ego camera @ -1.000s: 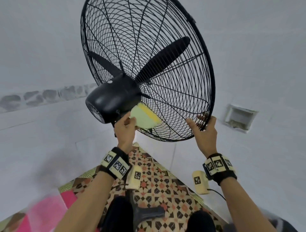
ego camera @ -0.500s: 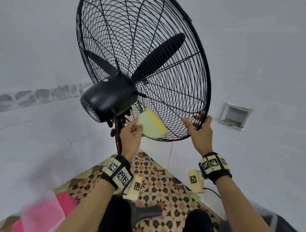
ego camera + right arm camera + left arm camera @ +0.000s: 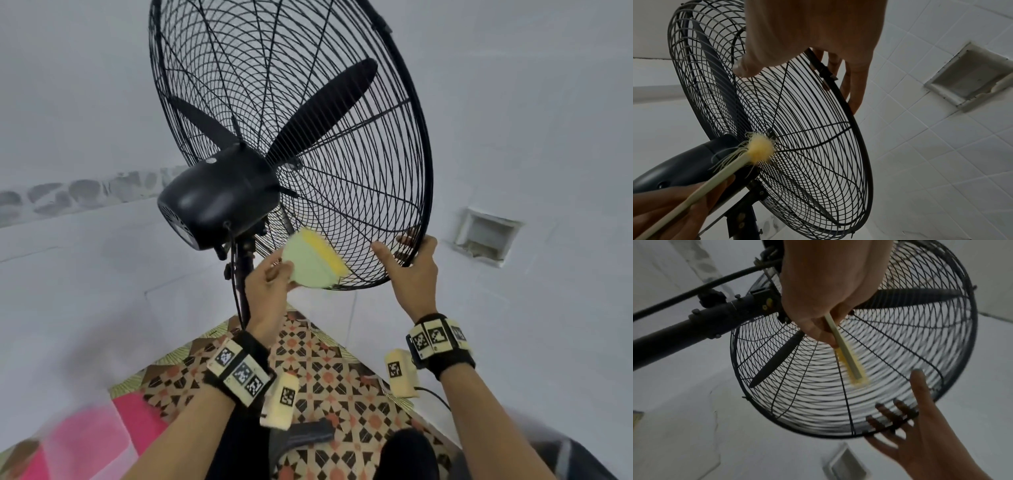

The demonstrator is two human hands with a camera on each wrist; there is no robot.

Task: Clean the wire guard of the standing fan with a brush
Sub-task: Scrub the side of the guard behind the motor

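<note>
Wire guard (image 3: 342, 144) of the black standing fan (image 3: 219, 202): tilted, raised above the patterned floor (image 3: 329, 377). Brush (image 3: 313, 263), pale green body with yellow bristles, lies against the guard's lower rear section, just beside the motor housing. Left hand (image 3: 267, 291): fingers clasped round the brush handle. Right hand (image 3: 412, 270): thumb on the rear mesh, fingers (image 3: 882, 410) hooked over the lower rim, grasping the guard. Tiled wall (image 3: 941, 146) behind.
</note>
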